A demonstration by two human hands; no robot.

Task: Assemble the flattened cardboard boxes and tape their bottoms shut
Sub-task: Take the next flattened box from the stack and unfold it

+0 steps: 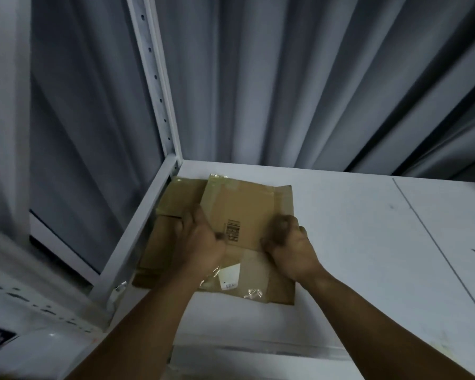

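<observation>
Cardboard box (pixel 247 207) is lying flat atop the corner stack (pixel 159 242), long axis pointing away from us. We are gripping its side edges, left hand (pixel 200 239) and right hand (pixel 292 249) fingers (pixel 283 223) curled.

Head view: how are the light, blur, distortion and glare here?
Head view: dim, bluish light. Head view: the right hand and the lower left corner are smeared by motion, the flattened cardboard box fairly sharp. Head view: wide-angle lens slants the shelf upright. Head view: small glints on the clear tape.
</observation>
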